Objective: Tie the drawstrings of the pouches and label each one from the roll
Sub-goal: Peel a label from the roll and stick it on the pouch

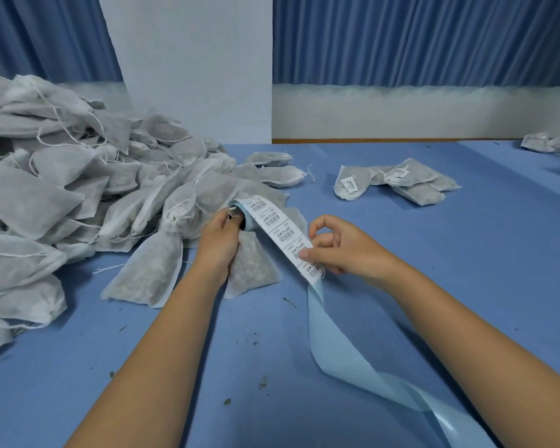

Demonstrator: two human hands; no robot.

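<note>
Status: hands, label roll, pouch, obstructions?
Left hand grips label roll above a pouch. Right hand pinches the label strip. Spent liner trails over the table, not blocking.

We log white non-woven drawstring pouches (pixel 62 176) heaped left, one filled pouch (pixel 254 270) at centre beneath the roll of white barcode labels on pale-blue backing (pixel 275 226), partly unwound.

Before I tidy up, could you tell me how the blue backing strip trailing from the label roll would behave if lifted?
Probably floppy: the backing strip curls and twists across the table. Likely very light, since it looks paper-thin. Its glossy underside suggests it could slide from a grip.
</note>
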